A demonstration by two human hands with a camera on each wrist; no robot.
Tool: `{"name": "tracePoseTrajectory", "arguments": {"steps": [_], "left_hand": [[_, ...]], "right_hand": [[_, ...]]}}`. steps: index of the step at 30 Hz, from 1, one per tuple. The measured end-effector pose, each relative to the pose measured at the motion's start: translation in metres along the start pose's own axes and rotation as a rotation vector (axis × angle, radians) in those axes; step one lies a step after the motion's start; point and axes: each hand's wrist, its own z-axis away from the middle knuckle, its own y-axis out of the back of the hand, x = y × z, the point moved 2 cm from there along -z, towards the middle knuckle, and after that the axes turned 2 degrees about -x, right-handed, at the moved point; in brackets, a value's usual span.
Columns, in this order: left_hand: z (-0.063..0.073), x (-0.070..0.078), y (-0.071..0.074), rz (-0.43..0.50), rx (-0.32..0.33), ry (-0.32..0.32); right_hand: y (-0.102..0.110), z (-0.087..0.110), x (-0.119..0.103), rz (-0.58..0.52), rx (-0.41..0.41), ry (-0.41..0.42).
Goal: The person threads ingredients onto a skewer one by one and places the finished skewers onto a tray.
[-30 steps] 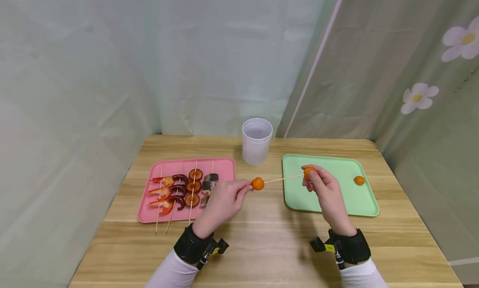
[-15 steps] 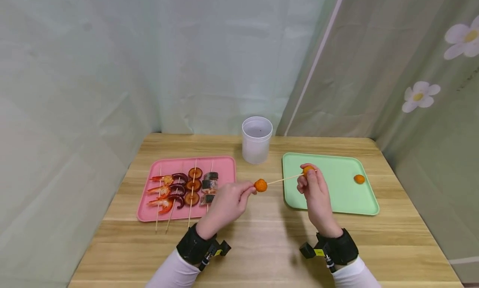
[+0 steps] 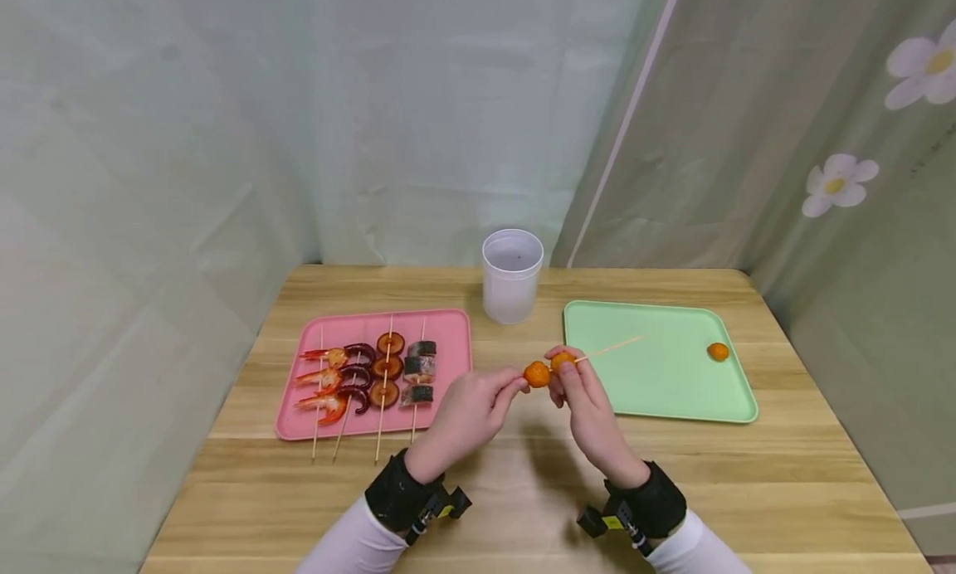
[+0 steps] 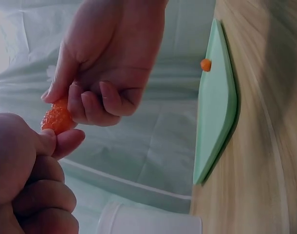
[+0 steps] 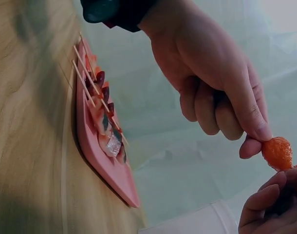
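My left hand [image 3: 474, 408] pinches a thin wooden skewer at its near end, fingertips right against a rough orange ball [image 3: 536, 374] threaded on it. My right hand [image 3: 590, 416] grips a second orange ball [image 3: 563, 360] between thumb and fingers, close beside the first. Beyond it the bare skewer [image 3: 612, 347] runs out to the upper right, over the green tray [image 3: 665, 391]. In the left wrist view the textured ball [image 4: 57, 120] sits between both hands' fingertips. The right wrist view shows the left thumb at the edge of that ball [image 5: 277, 153].
A pink tray [image 3: 456, 333] on the left bears skewers of shrimp [image 3: 321, 381], tentacles [image 3: 357, 376], round brown slices [image 3: 387, 367] and fish pieces [image 3: 420, 368]. A white cup [image 3: 511, 288] stands at the back. Another orange ball [image 3: 719, 352] lies on the green tray's right side.
My right hand has slid its ball leftward along the skewer until it is close to the first ball. The left hand has shifted slightly right.
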Motion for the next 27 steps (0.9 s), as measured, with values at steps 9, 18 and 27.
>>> {"name": "tracePoseTrajectory", "arguments": {"steps": [9, 18, 27], "left_hand": [[-0.001, 0.001, 0.000, 0.005, 0.008, -0.051], [-0.005, 0.000, 0.001, -0.001, 0.002, -0.056], [-0.004, -0.008, 0.011, 0.000, -0.004, -0.015]], "right_hand": [[-0.001, -0.001, -0.003, 0.015, 0.056, 0.039], [-0.002, -0.002, -0.008, 0.003, 0.119, 0.046], [0.022, -0.011, -0.006, 0.069, -0.099, 0.074]]}}
